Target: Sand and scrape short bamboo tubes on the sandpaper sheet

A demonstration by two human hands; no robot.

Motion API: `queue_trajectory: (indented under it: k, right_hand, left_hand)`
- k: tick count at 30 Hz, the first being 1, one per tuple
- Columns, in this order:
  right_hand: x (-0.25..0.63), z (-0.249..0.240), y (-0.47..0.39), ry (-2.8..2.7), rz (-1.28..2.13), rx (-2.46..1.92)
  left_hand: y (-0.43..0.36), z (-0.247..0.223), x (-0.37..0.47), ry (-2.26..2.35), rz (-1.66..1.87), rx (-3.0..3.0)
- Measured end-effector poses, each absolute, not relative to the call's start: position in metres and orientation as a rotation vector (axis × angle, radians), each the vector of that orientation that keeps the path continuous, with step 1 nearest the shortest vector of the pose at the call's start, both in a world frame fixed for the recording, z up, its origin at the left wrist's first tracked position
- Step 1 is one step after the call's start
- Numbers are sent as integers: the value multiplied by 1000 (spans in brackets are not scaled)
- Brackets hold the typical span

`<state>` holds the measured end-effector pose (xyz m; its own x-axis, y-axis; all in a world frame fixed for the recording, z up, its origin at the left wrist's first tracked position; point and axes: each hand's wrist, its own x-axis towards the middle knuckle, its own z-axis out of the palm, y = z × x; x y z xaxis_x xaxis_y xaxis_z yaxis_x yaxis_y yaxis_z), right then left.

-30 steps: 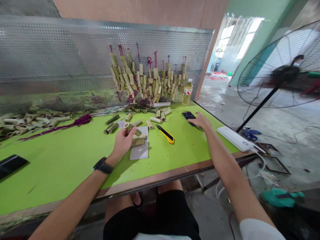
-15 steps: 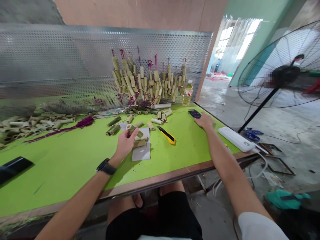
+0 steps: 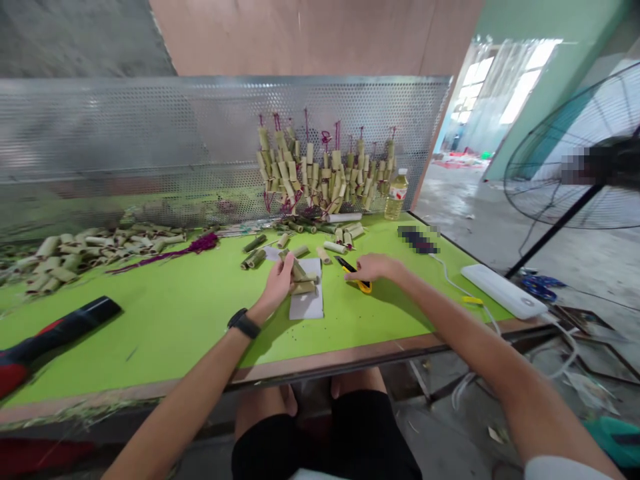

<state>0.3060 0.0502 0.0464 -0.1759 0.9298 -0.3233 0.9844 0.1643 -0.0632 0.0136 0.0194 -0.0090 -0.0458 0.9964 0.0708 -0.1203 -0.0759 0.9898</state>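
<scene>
My left hand is closed around a short bamboo tube, held slanted above a white pad. Right beside its fingers, another pale bamboo piece lies on the pad. My right hand reaches over a yellow-and-black utility knife lying on the green tabletop. Its fingers stretch across the knife's handle; the thumb is mostly hidden, and I cannot tell whether they touch it. The dark blade end of the knife points toward the back left.
Loose bamboo tubes lie behind the pad, with a larger heap at left. Strung bamboo bundles lean on the perforated metal panel. A bottle, phone, white power bank and black-and-red tool are also there.
My right hand has left the phone and moved left and nearer, over the utility knife. My left hand still holds the bamboo tube, now tilted differently. The view has turned left.
</scene>
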Motion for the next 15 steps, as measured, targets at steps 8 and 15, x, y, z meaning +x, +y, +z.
queue_trajectory:
  k: [8,15]
  right_hand:
    - [291,44,66,2393,-497,1854]
    - [288,21,67,2690,-901,2110]
  left_hand:
    - [17,-3,21,914,1251,1082]
    - [4,2,21,749,1128,1032]
